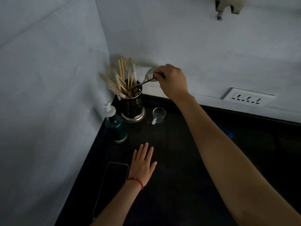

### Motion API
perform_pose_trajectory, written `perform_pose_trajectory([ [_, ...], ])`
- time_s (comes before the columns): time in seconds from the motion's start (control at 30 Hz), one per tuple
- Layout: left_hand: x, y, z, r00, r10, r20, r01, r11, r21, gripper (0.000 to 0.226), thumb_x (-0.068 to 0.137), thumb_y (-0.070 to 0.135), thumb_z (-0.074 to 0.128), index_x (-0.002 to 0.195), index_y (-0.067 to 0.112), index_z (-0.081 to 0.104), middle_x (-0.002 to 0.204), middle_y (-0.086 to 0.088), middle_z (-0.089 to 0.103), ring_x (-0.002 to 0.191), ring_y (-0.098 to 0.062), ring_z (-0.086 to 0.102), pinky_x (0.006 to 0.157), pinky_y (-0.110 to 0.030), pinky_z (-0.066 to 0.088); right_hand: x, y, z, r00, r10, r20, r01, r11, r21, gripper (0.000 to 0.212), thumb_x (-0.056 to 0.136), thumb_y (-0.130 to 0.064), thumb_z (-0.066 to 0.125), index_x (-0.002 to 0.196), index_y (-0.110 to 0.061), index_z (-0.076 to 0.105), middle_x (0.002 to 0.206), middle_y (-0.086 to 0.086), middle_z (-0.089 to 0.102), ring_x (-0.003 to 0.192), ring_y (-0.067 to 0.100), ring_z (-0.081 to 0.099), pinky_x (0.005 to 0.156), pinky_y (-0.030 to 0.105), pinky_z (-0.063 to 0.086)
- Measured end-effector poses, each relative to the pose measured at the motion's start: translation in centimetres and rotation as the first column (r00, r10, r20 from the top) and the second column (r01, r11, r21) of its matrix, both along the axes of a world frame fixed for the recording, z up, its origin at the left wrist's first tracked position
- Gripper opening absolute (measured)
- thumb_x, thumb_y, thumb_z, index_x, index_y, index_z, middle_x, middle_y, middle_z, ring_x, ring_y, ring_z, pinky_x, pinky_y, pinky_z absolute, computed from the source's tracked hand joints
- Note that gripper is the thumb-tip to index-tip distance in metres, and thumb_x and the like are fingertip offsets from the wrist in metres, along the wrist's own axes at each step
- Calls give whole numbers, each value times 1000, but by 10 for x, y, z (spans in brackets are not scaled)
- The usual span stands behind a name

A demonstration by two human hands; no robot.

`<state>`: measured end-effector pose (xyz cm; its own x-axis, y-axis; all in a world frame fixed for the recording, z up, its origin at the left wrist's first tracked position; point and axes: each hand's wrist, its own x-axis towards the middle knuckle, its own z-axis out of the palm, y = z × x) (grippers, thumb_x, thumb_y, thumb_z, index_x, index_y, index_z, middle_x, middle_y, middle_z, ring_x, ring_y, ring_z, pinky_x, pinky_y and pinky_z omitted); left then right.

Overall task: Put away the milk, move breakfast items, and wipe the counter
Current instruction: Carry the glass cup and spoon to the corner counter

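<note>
My right hand [171, 80] reaches to the counter's back corner and grips a metal spoon [149, 75] by its bowl end. The spoon's handle points down into a steel utensil holder [133, 105] full of wooden chopsticks [121, 77]. My left hand [143, 162] lies flat with straight fingers on the dark counter [179, 176], holding nothing. A small clear glass cup [158, 115] with a handle stands on the counter just right of the holder. No milk shows in this view.
A teal pump bottle [116, 126] stands left of the holder, against the wall. A dark phone [112, 185] lies flat beside my left wrist. Something blue [225, 131] peeks out behind my right forearm. A wall socket [248, 97] sits at the right.
</note>
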<state>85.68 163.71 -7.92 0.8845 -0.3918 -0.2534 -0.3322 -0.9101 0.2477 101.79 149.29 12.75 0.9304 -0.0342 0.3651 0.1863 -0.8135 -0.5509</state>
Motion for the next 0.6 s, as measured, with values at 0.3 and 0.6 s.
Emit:
perform_pose_trajectory([
  [0.3, 0, 1, 0, 1000, -17, 24, 18, 1000, -3, 65, 83, 51, 0, 139, 22, -13, 144, 1, -24, 134, -17, -21, 112, -37, -10, 24, 33, -6, 995, 74, -66, -77, 996, -47, 22, 88, -18, 53, 104, -10, 67, 105, 11, 66, 97, 30, 59, 80, 38, 49],
  [0.6, 1, 1, 3, 998, -4, -58, 7, 998, 60, 57, 82, 50, 29, 127, 20, 47, 135, -4, 53, 122, -20, 52, 98, -37, 38, 25, 57, -48, 986, 69, -155, -95, 981, -167, 23, 89, -5, 44, 103, -4, 62, 99, 14, 65, 85, 31, 63, 72, 42, 53],
])
